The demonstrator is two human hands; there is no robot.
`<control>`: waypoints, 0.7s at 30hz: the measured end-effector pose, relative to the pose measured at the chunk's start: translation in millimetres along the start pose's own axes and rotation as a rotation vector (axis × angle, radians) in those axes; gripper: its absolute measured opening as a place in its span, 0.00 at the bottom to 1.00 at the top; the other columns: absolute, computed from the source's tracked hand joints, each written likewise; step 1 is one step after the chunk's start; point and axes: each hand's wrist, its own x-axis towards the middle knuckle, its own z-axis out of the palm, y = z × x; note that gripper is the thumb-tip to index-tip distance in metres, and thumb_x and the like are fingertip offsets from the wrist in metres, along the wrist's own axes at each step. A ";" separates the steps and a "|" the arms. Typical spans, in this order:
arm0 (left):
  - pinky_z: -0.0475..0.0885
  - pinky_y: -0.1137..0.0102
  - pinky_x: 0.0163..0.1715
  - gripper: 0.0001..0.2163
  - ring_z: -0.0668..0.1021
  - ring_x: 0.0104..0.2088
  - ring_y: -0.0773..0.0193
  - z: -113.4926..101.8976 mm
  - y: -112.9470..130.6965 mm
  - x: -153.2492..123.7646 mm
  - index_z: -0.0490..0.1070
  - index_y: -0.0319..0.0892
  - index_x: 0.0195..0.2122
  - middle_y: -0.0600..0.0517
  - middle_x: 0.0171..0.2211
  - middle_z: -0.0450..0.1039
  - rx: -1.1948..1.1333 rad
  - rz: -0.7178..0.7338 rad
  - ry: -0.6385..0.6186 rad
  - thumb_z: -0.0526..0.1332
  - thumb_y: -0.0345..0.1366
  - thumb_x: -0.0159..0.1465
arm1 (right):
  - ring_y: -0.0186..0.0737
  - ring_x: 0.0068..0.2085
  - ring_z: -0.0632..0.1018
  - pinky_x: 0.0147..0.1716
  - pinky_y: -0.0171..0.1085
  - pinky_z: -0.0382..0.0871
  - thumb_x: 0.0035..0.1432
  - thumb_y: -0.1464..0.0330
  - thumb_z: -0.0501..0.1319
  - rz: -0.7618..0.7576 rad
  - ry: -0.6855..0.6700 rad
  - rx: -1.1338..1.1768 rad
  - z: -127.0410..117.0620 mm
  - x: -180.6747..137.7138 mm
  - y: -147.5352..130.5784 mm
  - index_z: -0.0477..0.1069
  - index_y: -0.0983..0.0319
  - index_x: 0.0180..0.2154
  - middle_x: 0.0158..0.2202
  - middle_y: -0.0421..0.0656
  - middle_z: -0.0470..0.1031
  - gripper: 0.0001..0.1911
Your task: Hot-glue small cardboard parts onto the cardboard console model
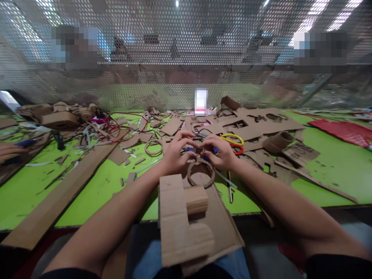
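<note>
My left hand (178, 153) and my right hand (220, 152) meet above the front of the table. Their fingers pinch a small brown cardboard piece (199, 149) from both sides. Bits of blue show by the fingertips; what they belong to I cannot make out. Just below the hands is a cardboard ring (213, 180), resting on a flat cardboard base. Nearer to me on that base stand a stepped cardboard block (171, 217) and a rounded corrugated piece (197, 199). Beyond my right hand lie yellow (240, 138) and red (240, 150) loops, possibly scissor handles.
Cardboard scraps cover much of the green table (328, 182). A long cardboard strip (66, 186) lies left, a cardboard tube (277, 142) and red cloth-like sheet (343, 131) right. A phone-like screen (201, 101) stands by the perforated metal screen (162, 73). Another person's hand (10, 151) appears far left.
</note>
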 end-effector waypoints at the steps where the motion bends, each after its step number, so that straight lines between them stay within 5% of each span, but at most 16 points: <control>1: 0.76 0.54 0.64 0.12 0.78 0.61 0.52 -0.7 0.4 0.2 0.79 0.44 0.47 0.43 0.57 0.73 -0.005 0.001 -0.005 0.73 0.26 0.63 | 0.42 0.40 0.80 0.37 0.40 0.78 0.66 0.72 0.67 0.000 -0.008 0.007 0.3 0.2 -0.3 0.78 0.57 0.52 0.45 0.47 0.80 0.14; 9: 0.75 0.54 0.63 0.11 0.82 0.58 0.53 -3.5 2.2 0.2 0.78 0.44 0.44 0.43 0.55 0.81 -0.141 -0.005 -0.042 0.77 0.34 0.64 | 0.43 0.45 0.81 0.41 0.41 0.79 0.67 0.70 0.68 -0.026 0.005 -0.001 -1.7 0.4 1.1 0.78 0.54 0.54 0.48 0.47 0.77 0.15; 14: 0.80 0.61 0.55 0.13 0.87 0.53 0.56 1.1 2.8 -2.8 0.74 0.43 0.43 0.43 0.52 0.85 -0.250 -0.076 -0.088 0.76 0.39 0.65 | 0.49 0.54 0.79 0.53 0.50 0.81 0.66 0.71 0.68 -0.050 0.037 -0.044 -2.6 0.6 0.7 0.76 0.52 0.56 0.52 0.48 0.74 0.19; 21: 0.80 0.59 0.56 0.15 0.87 0.53 0.54 1.9 8.0 -3.6 0.75 0.43 0.43 0.43 0.53 0.86 -0.287 -0.159 -0.128 0.77 0.43 0.65 | 0.52 0.57 0.77 0.58 0.55 0.78 0.62 0.71 0.71 -0.082 0.141 -0.073 -3.3 4.6 1.0 0.70 0.51 0.56 0.54 0.48 0.73 0.23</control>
